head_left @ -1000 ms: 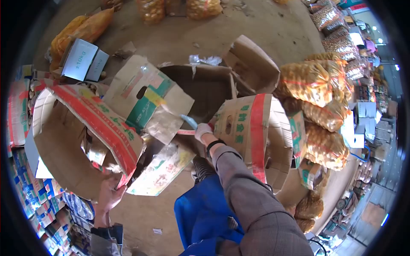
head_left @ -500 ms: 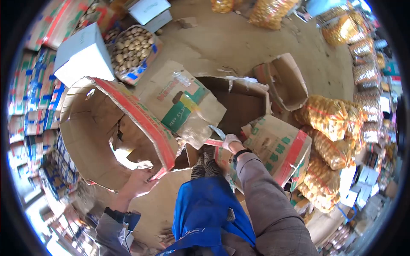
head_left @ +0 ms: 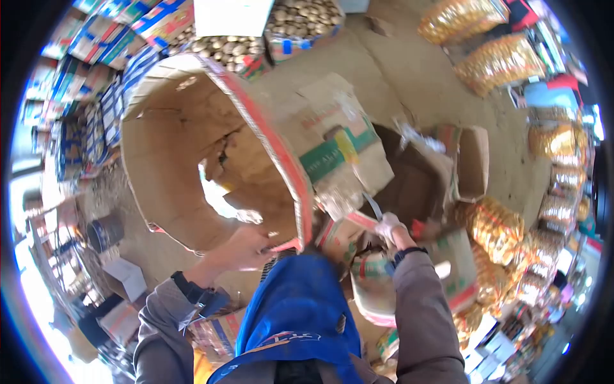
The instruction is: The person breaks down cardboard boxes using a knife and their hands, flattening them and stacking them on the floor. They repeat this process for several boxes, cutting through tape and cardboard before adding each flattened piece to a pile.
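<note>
A large open cardboard box (head_left: pixel 163 192) with a red-striped rim lies on its side at the left, with a ragged hole in its inner panel. My left hand (head_left: pixel 243 249) is closed on the lower edge of this box, near the red stripe. In my right hand (head_left: pixel 391 232), which looks gloved, is a knife (head_left: pixel 372 206) with its blade pointing up and left. The blade tip is close to a torn cardboard flap (head_left: pixel 345 157) with green print and yellow tape. Beside the knife, a second open box (head_left: pixel 416 169) shows its dark inside.
A box of potatoes (head_left: pixel 304 22) and a white box (head_left: pixel 233 16) stand at the top. Netted sacks (head_left: pixel 492 227) lie at the right. A small open carton (head_left: pixel 472 163) sits beyond the second box. Below my right hand is another printed carton (head_left: pixel 377 294).
The view has shifted, and the boxes now appear farther right. Both hands keep their holds. The carton under my right arm has tilted, showing an opening.
</note>
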Demonstrator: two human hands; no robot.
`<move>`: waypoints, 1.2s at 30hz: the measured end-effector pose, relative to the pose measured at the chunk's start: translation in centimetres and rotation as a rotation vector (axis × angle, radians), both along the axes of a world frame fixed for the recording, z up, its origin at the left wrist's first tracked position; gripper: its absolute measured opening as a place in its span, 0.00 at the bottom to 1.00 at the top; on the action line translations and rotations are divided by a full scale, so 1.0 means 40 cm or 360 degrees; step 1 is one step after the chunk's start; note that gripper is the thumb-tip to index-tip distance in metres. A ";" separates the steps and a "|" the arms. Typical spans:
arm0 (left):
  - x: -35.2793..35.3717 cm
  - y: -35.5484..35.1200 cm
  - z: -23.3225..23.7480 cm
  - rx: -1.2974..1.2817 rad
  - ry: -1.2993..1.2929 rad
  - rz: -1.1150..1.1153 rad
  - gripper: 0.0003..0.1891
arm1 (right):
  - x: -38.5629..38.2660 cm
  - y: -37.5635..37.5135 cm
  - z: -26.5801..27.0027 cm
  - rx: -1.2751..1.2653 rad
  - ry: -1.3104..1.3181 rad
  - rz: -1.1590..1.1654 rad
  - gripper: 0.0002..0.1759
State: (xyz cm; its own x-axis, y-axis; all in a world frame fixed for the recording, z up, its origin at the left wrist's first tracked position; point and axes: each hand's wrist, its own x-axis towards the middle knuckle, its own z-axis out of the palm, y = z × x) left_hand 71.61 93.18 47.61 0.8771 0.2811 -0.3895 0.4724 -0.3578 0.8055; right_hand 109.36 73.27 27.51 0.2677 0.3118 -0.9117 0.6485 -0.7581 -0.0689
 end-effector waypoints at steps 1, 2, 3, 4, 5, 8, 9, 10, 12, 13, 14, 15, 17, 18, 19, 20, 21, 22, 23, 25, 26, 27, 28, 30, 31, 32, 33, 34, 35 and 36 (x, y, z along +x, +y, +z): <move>-0.021 -0.020 0.004 -0.0016 -0.0020 0.0017 0.11 | 0.000 -0.026 -0.003 -0.0033 0.0024 0.0099 0.15; -0.034 -0.045 0.001 -0.0054 -0.0076 0.0080 0.12 | 0.042 -0.130 -0.123 -0.0186 0.0116 -0.0124 0.16; -0.045 -0.075 -0.007 -0.0090 -0.0103 0.0112 0.13 | 0.082 -0.233 -0.242 -0.0345 0.0181 -0.0340 0.17; -0.061 -0.094 -0.020 -0.0125 -0.0123 0.0154 0.13 | 0.053 -0.232 -0.166 -0.0269 0.0148 -0.0324 0.18; -0.074 -0.124 -0.035 -0.0150 -0.0135 0.0205 0.14 | 0.027 -0.236 -0.091 -0.0193 0.0115 -0.0305 0.18; -0.066 -0.249 -0.093 -0.0091 -0.0364 0.0340 0.12 | -0.041 -0.296 -0.026 -0.0077 -0.0166 0.0060 0.21; -0.059 -0.296 -0.111 -0.0105 -0.0436 0.0394 0.11 | -0.059 -0.319 -0.010 -0.0074 -0.0156 0.0008 0.22; -0.046 -0.357 -0.138 -0.0029 -0.0517 0.0421 0.10 | -0.069 -0.342 0.004 -0.0054 -0.0156 -0.0044 0.22; -0.028 -0.427 -0.120 0.0066 -0.0525 0.0359 0.08 | -0.100 -0.385 0.022 0.0014 -0.0138 -0.0183 0.23; -0.035 -0.444 -0.076 0.0074 -0.0451 0.0279 0.08 | -0.123 -0.402 0.030 0.0074 -0.0123 -0.0252 0.23; -0.024 -0.504 -0.087 0.0135 -0.0503 0.0341 0.08 | -0.151 -0.424 0.035 0.0139 -0.0098 -0.0330 0.23; -0.009 -0.566 -0.098 0.0205 -0.0551 0.0393 0.07 | -0.184 -0.436 0.038 0.0220 -0.0059 -0.0411 0.24; -0.010 -0.644 -0.123 0.0313 -0.0522 0.0436 0.07 | -0.260 -0.455 0.054 0.0413 0.0009 -0.0599 0.24; -0.014 -0.666 -0.119 0.0332 -0.0447 0.0434 0.06 | -0.294 -0.454 0.071 0.0520 0.0034 -0.0687 0.24; -0.013 -0.683 -0.119 0.0341 -0.0382 0.0423 0.06 | -0.321 -0.447 0.096 0.0621 0.0049 -0.0753 0.25; -0.011 -0.709 -0.124 0.0352 -0.0386 0.0453 0.05 | -0.329 -0.432 0.136 0.0732 0.0036 -0.0791 0.25; -0.019 -0.730 -0.135 0.0377 -0.0396 0.0487 0.05 | -0.358 -0.420 0.176 0.0851 0.0041 -0.0824 0.25; -0.028 -0.742 -0.148 0.0413 -0.0401 0.0526 0.05 | -0.378 -0.403 0.224 0.0973 0.0053 -0.0845 0.25; -0.032 -0.761 -0.164 0.0496 -0.0450 0.0581 0.04 | -0.404 -0.386 0.270 0.1090 0.0071 -0.0854 0.26; -0.021 -0.802 -0.192 0.0667 -0.0528 0.0674 0.04 | -0.431 -0.334 0.381 0.1327 0.0103 -0.0827 0.26; -0.034 -0.830 -0.201 0.0678 -0.0561 0.0735 0.04 | -0.460 -0.322 0.422 0.1411 0.0148 -0.0817 0.27; -0.036 -0.868 -0.220 0.0659 -0.0526 0.0723 0.04 | -0.477 -0.303 0.460 0.1477 0.0170 -0.0771 0.27; -0.029 -0.911 -0.243 0.0629 -0.0507 0.0706 0.05 | -0.498 -0.302 0.491 0.1509 0.0193 -0.0741 0.27; -0.034 -0.985 -0.264 0.0622 -0.0542 0.0857 0.06 | -0.538 -0.306 0.502 0.1465 0.0197 -0.0579 0.28; -0.050 -1.009 -0.281 0.0614 -0.0573 0.0939 0.06 | -0.562 -0.315 0.498 0.1423 0.0175 -0.0482 0.28; -0.058 -1.032 -0.297 0.0598 -0.0605 0.1024 0.06 | -0.578 -0.325 0.464 0.1468 -0.0056 -0.0073 0.27; -0.084 -1.050 -0.285 0.0578 -0.0637 0.1120 0.07 | -0.551 -0.341 0.426 0.1370 -0.0089 0.0006 0.26; -0.128 -1.063 -0.286 0.0389 -0.0431 0.0774 0.09 | -0.508 -0.357 0.382 0.1268 -0.0117 0.0084 0.25; -0.167 -1.111 -0.295 0.0458 -0.0451 0.0832 0.11 | -0.506 -0.390 0.346 0.1169 -0.0146 0.0149 0.25; -0.214 -1.167 -0.318 0.0529 -0.0470 0.0885 0.13 | -0.551 -0.433 0.321 0.1297 -0.0329 0.0505 0.24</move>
